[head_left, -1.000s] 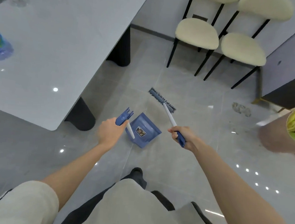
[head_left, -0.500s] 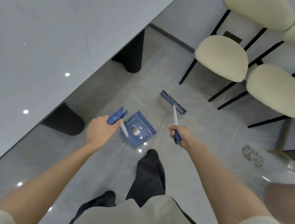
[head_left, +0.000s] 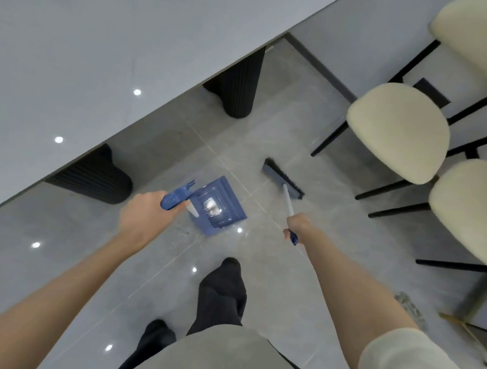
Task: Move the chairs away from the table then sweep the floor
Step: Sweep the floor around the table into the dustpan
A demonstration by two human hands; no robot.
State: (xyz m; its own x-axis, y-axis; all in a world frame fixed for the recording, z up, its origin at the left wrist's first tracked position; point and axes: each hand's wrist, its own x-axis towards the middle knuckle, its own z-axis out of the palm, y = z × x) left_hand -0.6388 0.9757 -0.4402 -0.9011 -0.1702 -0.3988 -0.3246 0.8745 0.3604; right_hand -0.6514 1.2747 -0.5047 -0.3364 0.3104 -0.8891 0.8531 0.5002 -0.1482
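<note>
Bright even light, ceiling-lamp glare spots, slight motion blur.

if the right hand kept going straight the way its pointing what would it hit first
Probably the floor just past the broom head, since the right hand points down along the broom handle. The dark table leg lies farther on; depth is unclear.

Dark baseboard (head_left: 320, 69) along grey wall (head_left: 367, 33)

Table (head_left: 100, 54) is spanning the left | dustpan (head_left: 219, 208) is lying just right of its edge | broom (head_left: 282, 178) is lying between dustpan and chairs (head_left: 397, 130) at right
</note>
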